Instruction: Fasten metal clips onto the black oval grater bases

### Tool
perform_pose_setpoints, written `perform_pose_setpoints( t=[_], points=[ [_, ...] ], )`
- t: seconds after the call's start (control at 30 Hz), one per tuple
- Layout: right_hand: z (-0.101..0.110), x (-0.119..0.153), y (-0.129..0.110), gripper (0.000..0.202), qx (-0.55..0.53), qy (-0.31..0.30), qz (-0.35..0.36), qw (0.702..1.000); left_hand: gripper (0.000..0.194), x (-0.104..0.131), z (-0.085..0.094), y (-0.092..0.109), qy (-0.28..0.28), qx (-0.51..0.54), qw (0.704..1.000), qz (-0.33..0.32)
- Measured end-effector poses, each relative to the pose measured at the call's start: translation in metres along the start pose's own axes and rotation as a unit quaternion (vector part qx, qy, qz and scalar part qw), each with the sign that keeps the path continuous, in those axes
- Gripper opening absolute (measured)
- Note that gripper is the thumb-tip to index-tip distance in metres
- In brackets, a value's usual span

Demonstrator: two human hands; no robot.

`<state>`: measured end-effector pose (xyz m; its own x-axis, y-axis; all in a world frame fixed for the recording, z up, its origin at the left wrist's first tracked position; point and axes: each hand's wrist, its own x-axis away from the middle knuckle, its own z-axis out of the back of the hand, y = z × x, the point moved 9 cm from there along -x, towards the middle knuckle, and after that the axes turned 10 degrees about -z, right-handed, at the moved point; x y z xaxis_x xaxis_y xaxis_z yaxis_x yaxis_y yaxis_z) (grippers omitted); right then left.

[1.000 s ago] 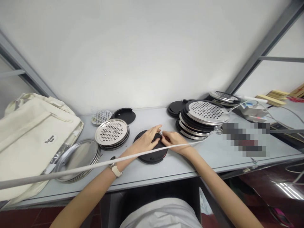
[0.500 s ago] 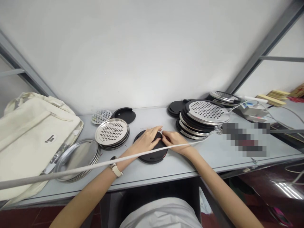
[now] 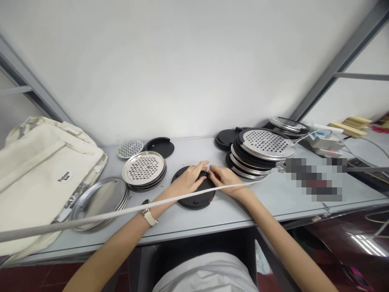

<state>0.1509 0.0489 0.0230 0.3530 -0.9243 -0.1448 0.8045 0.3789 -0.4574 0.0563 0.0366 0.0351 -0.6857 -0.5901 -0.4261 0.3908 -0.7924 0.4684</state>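
A round black plate (image 3: 200, 199) with small holes lies flat on the table in front of me. My left hand (image 3: 189, 178) lies across its left and far part, gripping it, with the thumb apart from the fingers. At the plate's far right edge, my right hand (image 3: 224, 178) has its fingers curled in a pinch round a small shiny metal piece (image 3: 207, 170). Its shape is mostly hidden by the fingertips. The fingertips of both hands are nearly touching there.
Left of my hands stand a stack of perforated metal discs (image 3: 144, 168) and one of plain metal lids (image 3: 101, 198). A tall stack of black and metal discs (image 3: 252, 160) rises on the right. A white cord (image 3: 179, 198) crosses before my arms. A canvas bag (image 3: 39, 162) lies far left.
My right fingers have shifted slightly at the plate's far edge, closer round the small metal piece. The left hand and the plate stay in nearly the same place.
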Motion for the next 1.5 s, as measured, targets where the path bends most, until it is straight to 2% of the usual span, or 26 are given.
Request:
perform_pose_setpoints(
  t=[0.33, 0.73, 0.97, 1.23, 1.5],
  points=[
    [-0.005, 0.006, 0.004, 0.018, -0.014, -0.006, -0.003, 1.0, 0.053, -0.003, 0.002, -0.009, 0.05, 0.054, 0.997, 0.024],
    [-0.002, 0.006, 0.003, 0.02, -0.03, 0.008, 0.009, 0.999, 0.054, -0.003, 0.003, -0.01, 0.047, 0.067, 0.997, -0.001],
    [-0.007, 0.006, 0.002, 0.023, -0.039, -0.006, 0.002, 0.999, 0.054, -0.002, 0.0, -0.01, 0.032, 0.058, 0.998, -0.01],
    [-0.008, 0.006, 0.0, 0.022, -0.032, -0.007, -0.004, 0.999, 0.044, -0.002, 0.003, -0.002, 0.026, 0.009, 0.999, -0.026],
    [-0.011, 0.005, 0.002, 0.022, -0.03, -0.003, 0.007, 1.0, 0.042, -0.003, 0.004, 0.004, 0.011, 0.016, 1.0, -0.018]
  ],
)
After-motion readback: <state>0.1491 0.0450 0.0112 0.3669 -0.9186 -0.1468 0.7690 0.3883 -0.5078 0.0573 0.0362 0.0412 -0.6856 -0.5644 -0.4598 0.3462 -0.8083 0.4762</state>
